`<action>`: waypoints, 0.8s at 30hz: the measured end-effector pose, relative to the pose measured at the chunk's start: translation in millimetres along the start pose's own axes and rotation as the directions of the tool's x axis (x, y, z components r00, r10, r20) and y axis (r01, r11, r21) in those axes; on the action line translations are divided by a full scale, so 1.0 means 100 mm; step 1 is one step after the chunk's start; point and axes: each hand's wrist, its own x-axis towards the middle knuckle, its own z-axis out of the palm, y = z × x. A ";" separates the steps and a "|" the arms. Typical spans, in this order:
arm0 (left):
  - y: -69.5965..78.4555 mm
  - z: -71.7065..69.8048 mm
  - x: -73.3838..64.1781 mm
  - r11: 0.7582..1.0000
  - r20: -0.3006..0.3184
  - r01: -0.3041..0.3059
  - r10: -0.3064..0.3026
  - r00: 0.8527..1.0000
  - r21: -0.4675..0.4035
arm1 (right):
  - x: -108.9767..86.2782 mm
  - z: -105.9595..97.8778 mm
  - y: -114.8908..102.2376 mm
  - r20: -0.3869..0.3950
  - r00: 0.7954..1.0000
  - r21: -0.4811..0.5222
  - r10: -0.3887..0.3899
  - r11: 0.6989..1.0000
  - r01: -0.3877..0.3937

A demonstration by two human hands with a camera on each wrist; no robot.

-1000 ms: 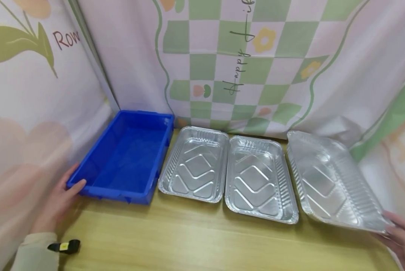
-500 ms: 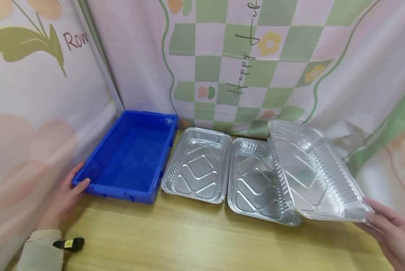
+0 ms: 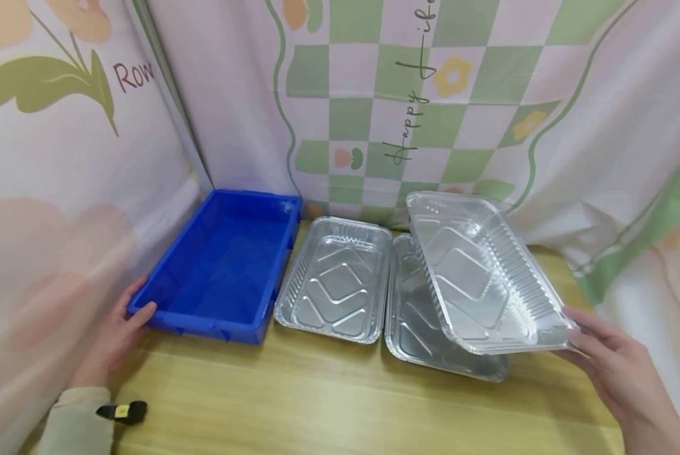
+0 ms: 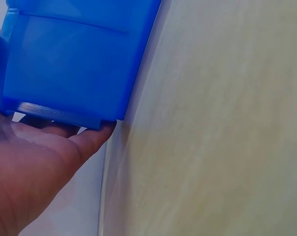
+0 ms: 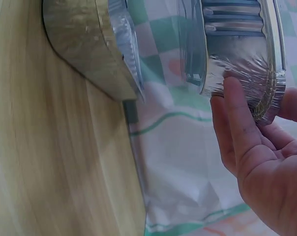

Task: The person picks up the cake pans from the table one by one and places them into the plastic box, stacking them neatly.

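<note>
My right hand [image 3: 613, 354] grips the near right corner of a foil tray [image 3: 471, 272], thumb over the rim and fingers beneath. That tray is raised and tilted above a second foil tray [image 3: 414, 322], covering much of it. In the right wrist view, fingers [image 5: 244, 118] press the crinkled corner from below. At the left, my left hand [image 3: 115, 335] holds the near left corner of a blue plastic bin [image 3: 203, 325], thumb on its rim. The left wrist view shows fingers curled about the blue bin's end wall [image 4: 70, 69]. A third foil tray [image 3: 331, 284] lies beside the bin.
Everything stands on a wooden table [image 3: 317, 398]. A patterned cloth [image 3: 351, 76] hangs behind, with another cloth [image 3: 44, 189] along the left side. Cloth folds [image 3: 647, 240] also border the right side. A black strap [image 3: 122, 412] sits at the left wrist.
My right hand has carried its foil tray leftward and up, from beside the second foil tray to above it. My left hand keeps its hold on the blue bin's corner.
</note>
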 end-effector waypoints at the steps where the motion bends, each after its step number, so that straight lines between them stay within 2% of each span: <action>1: 0.00 0.01 0.00 1.000 -0.002 -0.001 0.001 1.000 -0.005 | 0.03 0.04 0.01 0.010 1.000 -0.012 -0.006 1.000 0.006; 5: 0.00 0.01 0.00 1.000 -0.010 0.005 -0.005 1.000 -0.003 | 0.13 0.20 0.06 0.039 0.999 -0.046 0.001 0.999 0.001; 8: 0.01 0.00 0.00 0.998 -0.017 0.025 -0.024 1.000 0.053 | 0.21 0.32 0.09 0.055 0.998 -0.079 0.017 0.997 -0.013; 12: 0.01 -0.01 -0.02 0.996 -0.018 0.036 -0.034 0.999 0.081 | 0.31 0.49 0.14 0.071 0.997 -0.100 0.028 0.995 -0.021; 15: 0.01 -0.01 -0.03 0.998 -0.011 0.032 -0.032 0.999 0.060 | 0.37 0.63 0.18 0.076 0.996 -0.112 0.041 0.993 -0.032; 16: 0.01 -0.02 -0.03 0.996 -0.010 0.033 -0.032 0.999 0.078 | 0.38 0.68 0.19 0.077 0.996 -0.121 0.045 0.992 -0.036; 24: 0.01 0.00 -0.01 0.991 -0.012 0.016 -0.014 1.000 0.136 | 0.60 1.12 0.24 0.060 0.993 -0.260 0.105 0.962 -0.086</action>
